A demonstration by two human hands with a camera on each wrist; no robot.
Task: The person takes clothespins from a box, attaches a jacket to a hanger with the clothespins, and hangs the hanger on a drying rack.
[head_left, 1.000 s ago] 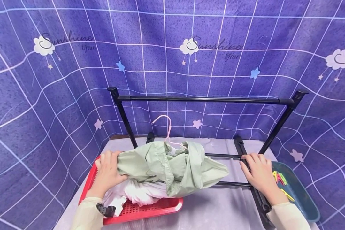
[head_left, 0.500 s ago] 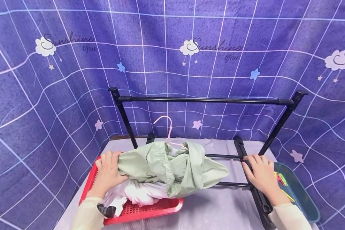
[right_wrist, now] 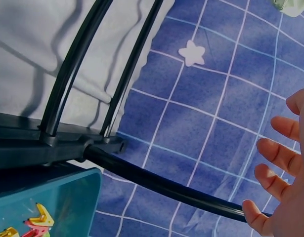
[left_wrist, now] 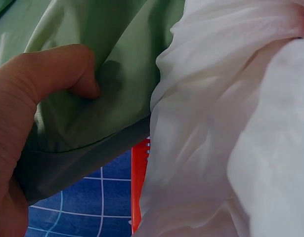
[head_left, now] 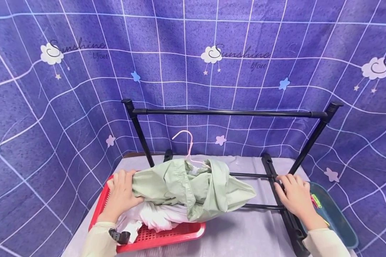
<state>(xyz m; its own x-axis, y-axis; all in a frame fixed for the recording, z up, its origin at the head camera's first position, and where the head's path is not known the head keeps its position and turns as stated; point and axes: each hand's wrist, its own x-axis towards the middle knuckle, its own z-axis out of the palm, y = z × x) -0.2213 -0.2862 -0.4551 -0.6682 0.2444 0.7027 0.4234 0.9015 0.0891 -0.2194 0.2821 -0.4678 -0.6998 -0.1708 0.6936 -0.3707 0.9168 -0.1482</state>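
Note:
A pale green garment (head_left: 201, 189) lies bunched over a red basket (head_left: 170, 240), and the hook of a pink hanger (head_left: 190, 142) sticks up from its neck opening. My left hand (head_left: 120, 196) grips the garment's left end; in the left wrist view the bent thumb (left_wrist: 67, 69) presses on the green cloth (left_wrist: 117, 94). White clothes (head_left: 157, 216) lie in the basket below. My right hand (head_left: 297, 200) is over the right foot of the black rack, fingers apart and loosely bent, holding nothing. The right wrist view shows those relaxed fingers (right_wrist: 280, 153) too.
The black rack's top bar (head_left: 225, 112) spans behind the garment. Its lower bars (head_left: 260, 207) run close to the table. A teal bin (head_left: 345, 217) with colourful clothespins (head_left: 316, 201) stands at the right. A purple patterned curtain (head_left: 244, 78) encloses the back and sides.
My right hand has drifted a little to the right, covering more of the clothespins. My left hand, the green garment and the hanger stay practically where they were.

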